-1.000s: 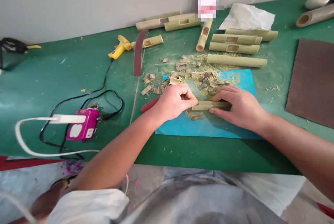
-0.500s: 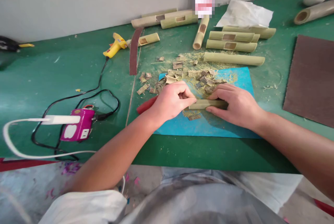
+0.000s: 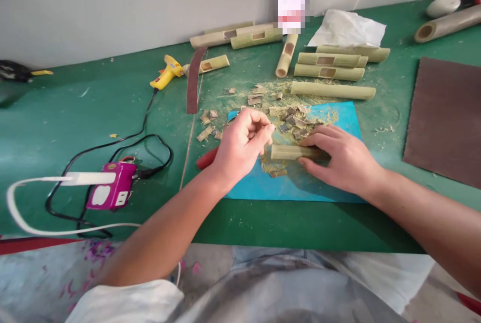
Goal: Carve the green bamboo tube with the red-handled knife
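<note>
My right hand [image 3: 338, 157] grips a short bamboo piece [image 3: 287, 152] that lies over the blue sheet [image 3: 248, 186]. Just left of the piece's end, my left hand [image 3: 246, 142] is raised with thumb and fingertips pinched together; whatever is between them is too small to make out. Sandpaper scraps [image 3: 296, 121] and yellowish dust lie on the sheet behind my hands. A red object [image 3: 206, 158] is partly hidden under my left wrist.
Cut bamboo tubes [image 3: 332, 90] lie behind the sheet on the green table [image 3: 270, 222]. A yellow glue gun [image 3: 167, 73] and a purple power adapter [image 3: 111, 186] with cords are left. Brown sandpaper [image 3: 445, 120] lies right.
My left hand has lifted off the bamboo piece and moved slightly up and left. My right hand still holds the piece. The whole view has shifted a little.
</note>
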